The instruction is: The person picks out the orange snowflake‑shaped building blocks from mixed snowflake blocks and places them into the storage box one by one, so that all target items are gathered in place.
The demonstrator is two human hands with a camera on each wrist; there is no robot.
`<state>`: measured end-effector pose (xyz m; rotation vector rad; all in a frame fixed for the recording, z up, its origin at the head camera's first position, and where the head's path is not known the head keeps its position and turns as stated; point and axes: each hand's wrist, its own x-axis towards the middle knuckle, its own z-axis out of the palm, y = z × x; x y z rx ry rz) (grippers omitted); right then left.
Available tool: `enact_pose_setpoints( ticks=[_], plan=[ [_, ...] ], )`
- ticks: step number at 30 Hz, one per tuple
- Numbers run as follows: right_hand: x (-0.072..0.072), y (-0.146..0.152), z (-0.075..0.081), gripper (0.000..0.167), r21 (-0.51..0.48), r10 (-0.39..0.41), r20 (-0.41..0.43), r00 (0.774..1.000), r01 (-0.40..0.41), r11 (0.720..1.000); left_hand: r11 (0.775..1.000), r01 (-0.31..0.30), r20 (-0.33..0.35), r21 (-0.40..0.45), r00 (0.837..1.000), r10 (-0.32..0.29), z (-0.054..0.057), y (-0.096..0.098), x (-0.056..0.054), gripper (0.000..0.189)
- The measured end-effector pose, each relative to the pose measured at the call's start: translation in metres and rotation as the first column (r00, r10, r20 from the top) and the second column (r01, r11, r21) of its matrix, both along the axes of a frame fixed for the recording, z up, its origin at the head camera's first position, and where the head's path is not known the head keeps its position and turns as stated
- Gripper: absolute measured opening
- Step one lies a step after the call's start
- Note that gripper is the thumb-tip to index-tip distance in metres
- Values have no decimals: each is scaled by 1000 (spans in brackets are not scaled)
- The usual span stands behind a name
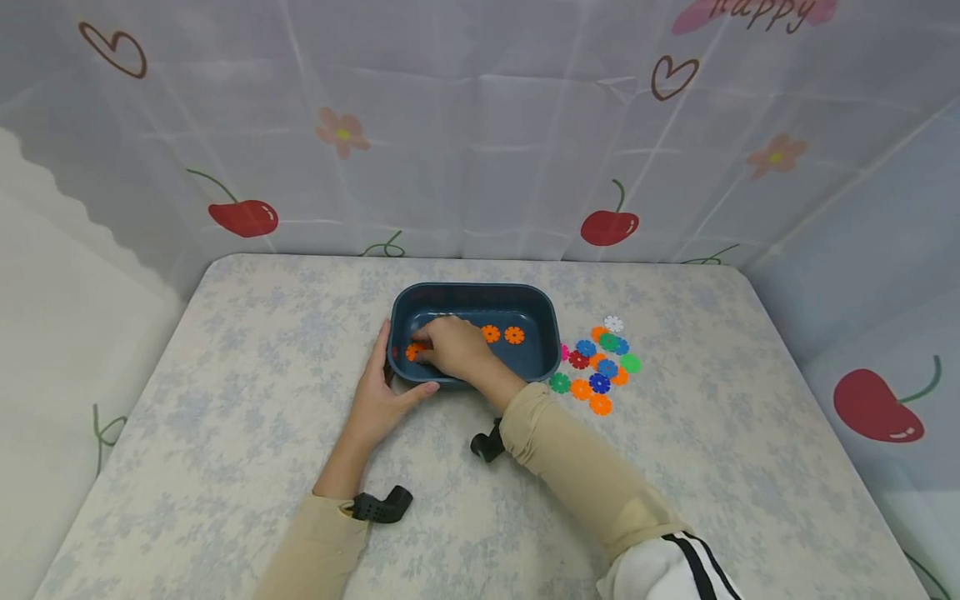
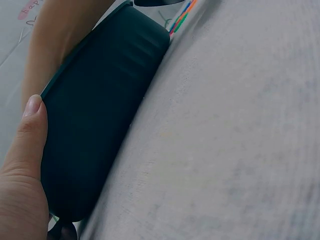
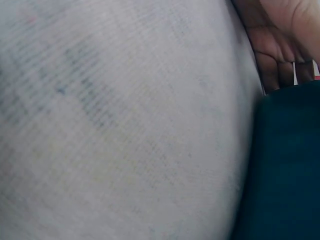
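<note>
A dark blue-green plastic box [image 1: 536, 362] with rounded corners lies on the table. My left hand [image 1: 377, 404] grips its near left corner, fingers along the left end and thumb at the near rim; in the left wrist view the thumb [image 2: 32, 130] rests against the rim. My right hand [image 1: 457, 346] reaches down inside, thumb and fingers pinching an orange flower-shaped disc [image 1: 413, 352] near the left end. Two more orange discs, the middle one [image 1: 490, 333] and the right one [image 1: 514, 335], lie on the box floor, right of that hand.
Right of the box lies a loose pile of flower-shaped discs, among them a blue disc [image 1: 599, 383], a green disc [image 1: 631, 363] and a white disc [image 1: 613, 323]. A patterned cloth [image 1: 247, 400] covers the table. Printed curtains [image 1: 480, 167] stand behind and at both sides.
</note>
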<state>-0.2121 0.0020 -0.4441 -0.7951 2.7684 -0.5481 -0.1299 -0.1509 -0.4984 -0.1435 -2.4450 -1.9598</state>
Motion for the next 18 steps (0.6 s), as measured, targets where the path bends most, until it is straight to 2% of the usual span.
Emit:
enact_pose_setpoints(
  ticks=[5, 10, 13, 18],
  plan=[
    [2, 8, 12, 35, -116, -23, -55, 998, 16, 993, 1000, -2, -27, -6, 1000, 1, -5, 0, -1, 115],
    [10, 24, 34, 36, -195, -41, -76, 996, 26, 980, 1000, -8, -7, -25, 1000, 8, -3, 0, -1, 116],
    [16, 37, 48, 38, -218, -55, -93, 994, 34, 975, 999, -13, 13, -31, 1000, 13, 3, 1, 0, 116],
    [28, 66, 65, 38, -258, -86, -127, 988, 51, 965, 999, -14, 33, -48, 999, 15, 22, 5, 7, 114]
  ],
)
